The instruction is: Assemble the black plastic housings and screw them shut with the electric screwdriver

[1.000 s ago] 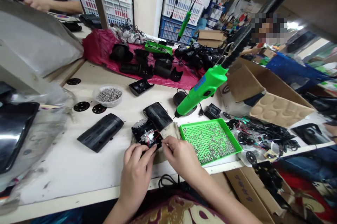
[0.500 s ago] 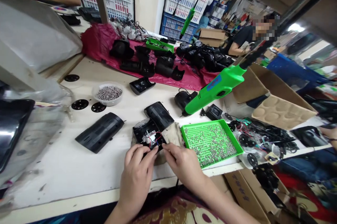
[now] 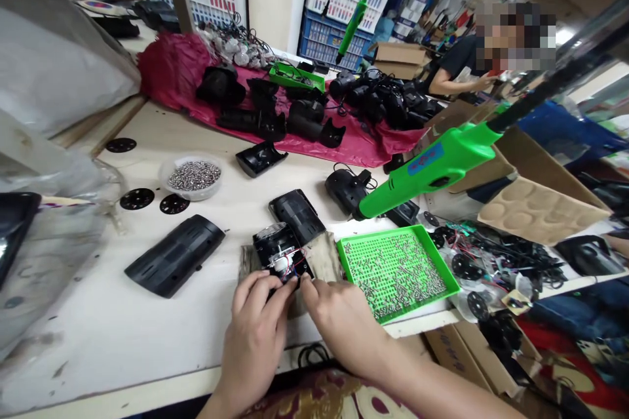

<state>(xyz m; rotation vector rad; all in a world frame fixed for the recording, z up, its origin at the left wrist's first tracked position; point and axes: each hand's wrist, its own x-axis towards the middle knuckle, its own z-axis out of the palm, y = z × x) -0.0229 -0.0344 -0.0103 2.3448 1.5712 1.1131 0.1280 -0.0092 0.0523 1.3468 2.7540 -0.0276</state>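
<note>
Nearest, two hands reach forward, backs up: left hand (image 3: 256,332) curled on the open black housing (image 3: 275,250), right hand (image 3: 344,317) with thumb and forefinger together at its edge, anything pinched hidden. The housing sits on a worn pad (image 3: 327,260) on the desk (image 3: 108,340), between one loose black shell (image 3: 174,255) and one green tray (image 3: 346,258) of screws. Beyond, one green screwdriver (image 3: 427,168) slants down; farther left, three black discs (image 3: 137,199) and one screw bowl (image 3: 192,195).

Single head cam, worn by the person, pitched forward and down. Close over near edge of long white desk (image 3: 93,314); both bare hands (image 3: 304,320) low centre. Far side reaches stacked white and blue plastic crates (image 3: 339,12). Horizon tilted. No second view to share.
</note>
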